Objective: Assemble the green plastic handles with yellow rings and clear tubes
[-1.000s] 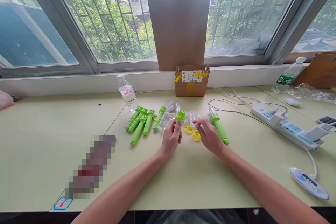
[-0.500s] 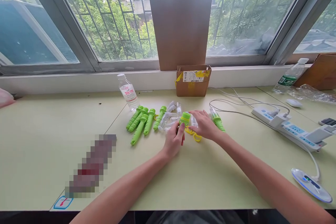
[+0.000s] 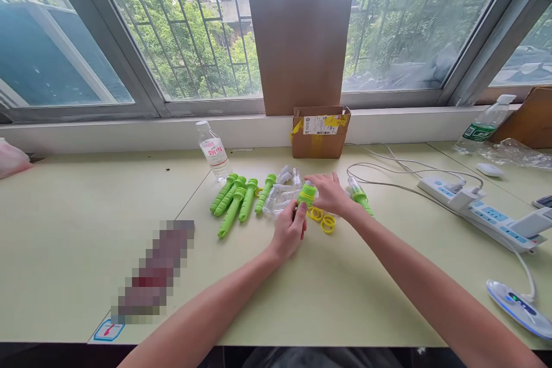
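The left hand grips the green handle above the table, near the middle of the work, fingers curled around its shaft and thumb laid along the near side. The handle stands roughly upright, its ribbed, wide end pointing up and slightly away from the person; the shaft runs down into the fist, so its lower end is hidden. The right hand is at that wide end, fingers reaching left just behind it; whether they pinch anything cannot be told. Below the right hand lie yellow rings, flat. Left of the held piece are clear tubes, and beyond them five more handles, lying with wide ends away from the person and narrow ends nearer, long axes leaning rightward. One handle with a clear tip lies right of the right hand, tip pointing away and left.
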### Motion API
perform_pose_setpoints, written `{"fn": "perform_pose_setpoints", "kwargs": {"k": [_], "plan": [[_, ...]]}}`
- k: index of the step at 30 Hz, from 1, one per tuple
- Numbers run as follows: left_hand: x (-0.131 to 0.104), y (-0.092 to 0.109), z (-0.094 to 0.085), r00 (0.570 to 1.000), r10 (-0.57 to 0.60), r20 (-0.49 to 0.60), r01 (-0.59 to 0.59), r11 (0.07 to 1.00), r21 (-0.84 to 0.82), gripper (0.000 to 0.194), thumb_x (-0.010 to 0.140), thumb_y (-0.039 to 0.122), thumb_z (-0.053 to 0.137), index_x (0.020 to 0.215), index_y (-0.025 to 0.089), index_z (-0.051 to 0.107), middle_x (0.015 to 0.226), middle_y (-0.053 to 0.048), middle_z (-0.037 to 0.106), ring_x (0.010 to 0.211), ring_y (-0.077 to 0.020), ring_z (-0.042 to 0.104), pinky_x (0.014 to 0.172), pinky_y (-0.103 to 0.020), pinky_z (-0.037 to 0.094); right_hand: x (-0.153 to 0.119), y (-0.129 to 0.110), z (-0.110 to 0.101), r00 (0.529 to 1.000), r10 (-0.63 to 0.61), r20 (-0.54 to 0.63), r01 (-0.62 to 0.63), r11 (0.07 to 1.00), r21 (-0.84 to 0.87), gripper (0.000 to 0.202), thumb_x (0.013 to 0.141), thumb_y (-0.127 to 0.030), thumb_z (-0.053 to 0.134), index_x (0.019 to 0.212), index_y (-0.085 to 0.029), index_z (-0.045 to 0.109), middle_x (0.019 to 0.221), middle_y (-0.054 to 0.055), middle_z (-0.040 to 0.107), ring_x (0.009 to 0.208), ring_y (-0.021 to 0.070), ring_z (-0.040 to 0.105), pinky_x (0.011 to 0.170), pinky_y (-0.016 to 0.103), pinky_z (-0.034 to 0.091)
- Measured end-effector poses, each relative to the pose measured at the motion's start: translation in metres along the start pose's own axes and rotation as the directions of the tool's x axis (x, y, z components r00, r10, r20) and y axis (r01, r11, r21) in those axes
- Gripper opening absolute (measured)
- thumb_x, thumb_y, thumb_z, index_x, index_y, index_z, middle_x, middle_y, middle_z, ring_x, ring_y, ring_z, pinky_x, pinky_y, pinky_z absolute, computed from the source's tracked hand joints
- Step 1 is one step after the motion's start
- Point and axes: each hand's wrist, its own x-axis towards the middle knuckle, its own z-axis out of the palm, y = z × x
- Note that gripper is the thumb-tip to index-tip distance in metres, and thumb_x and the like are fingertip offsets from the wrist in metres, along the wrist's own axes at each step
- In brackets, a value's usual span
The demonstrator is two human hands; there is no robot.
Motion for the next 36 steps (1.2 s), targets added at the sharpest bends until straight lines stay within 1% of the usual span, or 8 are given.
{"fn": "perform_pose_setpoints", "kwargs": {"k": [4, 8, 10, 13, 15, 18, 25, 36], "plan": [[-0.001, -0.001, 0.001, 1.0, 0.013, 0.002, -0.013, 1.0, 0.009, 0.033, 0.093, 0.049, 0.038, 0.078, 0.02, 0.043, 0.048, 0.009, 0.042, 0.038, -0.0068, 0.037, 0.043, -0.021, 0.028, -0.008, 0.003, -0.013, 0.979, -0.07, -0.189, 0.08, 0.996, 0.048, 0.045, 0.072, -0.029, 0.065, 0.116, -0.02, 0.059, 0.112, 0.01, 0.061, 0.109, 0.0287, 0.053, 0.107, 0.055, 0.026], [0.0, -0.003, 0.0, 1.0, 0.017, 0.019, -0.018, 0.999, 0.041, 0.034, 0.093, 0.049, 0.038, 0.076, 0.02, 0.04, 0.048, 0.009, 0.043, 0.038, -0.0071, 0.039, 0.043, -0.021, 0.029, -0.022, 0.006, -0.024, 0.942, 0.116, -0.316, 0.016, 0.923, 0.385, 0.034, 0.078, -0.04, 0.059, 0.105, -0.021, 0.064, 0.101, 0.008, 0.061, 0.09, 0.0234, 0.057, 0.084, 0.04, 0.046], [0.001, -0.005, 0.0, 0.999, 0.031, 0.023, -0.033, 0.996, 0.077, 0.034, 0.094, 0.049, 0.037, 0.075, 0.021, 0.039, 0.048, 0.009, 0.043, 0.038, -0.0073, 0.04, 0.043, -0.021, 0.03, -0.031, 0.006, -0.026, 0.935, 0.263, -0.237, -0.054, 0.767, 0.64, 0.03, 0.082, -0.044, 0.051, 0.097, -0.023, 0.066, 0.095, 0.005, 0.062, 0.08, 0.02, 0.056, 0.075, 0.035, 0.047], [0.001, -0.007, -0.002, 0.996, 0.086, 0.026, -0.089, 0.978, 0.188, 0.034, 0.094, 0.048, 0.037, 0.076, 0.02, 0.04, 0.049, 0.008, 0.043, 0.04, -0.0081, 0.04, 0.045, -0.022, 0.03, -0.048, 0.006, -0.025, 0.923, 0.382, -0.041, -0.1, 0.341, 0.935, 0.037, 0.084, -0.05, 0.044, 0.09, -0.022, 0.067, 0.079, 0.002, 0.059, 0.066, 0.0166, 0.052, 0.062, 0.031, 0.047], [0.001, -0.007, -0.002, 0.987, 0.152, 0.049, -0.16, 0.937, 0.31, 0.032, 0.093, 0.047, 0.039, 0.079, 0.019, 0.046, 0.052, 0.006, 0.044, 0.045, -0.0091, 0.041, 0.047, -0.022, 0.03, -0.057, 0.005, -0.024, 0.925, 0.373, 0.068, -0.11, 0.091, 0.99, 0.041, 0.083, -0.054, 0.043, 0.087, -0.021, 0.068, 0.073, 0.002, 0.057, 0.061, 0.0156, 0.05, 0.057, 0.03, 0.046], [0.0, -0.008, -0.003, 0.965, 0.233, 0.12, -0.262, 0.837, 0.48, 0.03, 0.093, 0.044, 0.04, 0.088, 0.018, 0.053, 0.057, 0.005, 0.047, 0.05, -0.0101, 0.042, 0.05, -0.023, 0.03, -0.065, 0.003, -0.025, 0.935, 0.327, 0.138, -0.115, -0.087, 0.99, 0.045, 0.082, -0.057, 0.045, 0.085, -0.019, 0.07, 0.071, 0.003, 0.058, 0.062, 0.0158, 0.05, 0.056, 0.028, 0.046], [-0.003, -0.011, -0.001, 0.929, 0.315, 0.195, -0.365, 0.685, 0.63, 0.028, 0.093, 0.041, 0.042, 0.096, 0.017, 0.057, 0.058, 0.004, 0.052, 0.049, -0.0106, 0.045, 0.049, -0.022, 0.03, -0.067, -0.009, -0.022, 0.898, 0.41, 0.157, -0.104, -0.148, 0.983, 0.056, 0.08, -0.07, 0.044, 0.084, -0.02, 0.07, 0.075, 0.005, 0.064, 0.075, 0.0205, 0.057, 0.064, 0.03, 0.049], [-0.003, -0.016, 0.001, 0.911, 0.364, 0.194, -0.384, 0.576, 0.722, 0.025, 0.093, 0.039, 0.044, 0.098, 0.017, 0.055, 0.062, 0.001, 0.06, 0.05, -0.0127, 0.053, 0.049, -0.023, 0.032, -0.069, -0.017, -0.012, 0.863, 0.502, 0.047, -0.034, -0.036, 0.999, 0.054, 0.08, -0.069, 0.048, 0.081, -0.019, 0.068, 0.087, 0.009, 0.071, 0.091, 0.0265, 0.063, 0.074, 0.036, 0.052]]}}
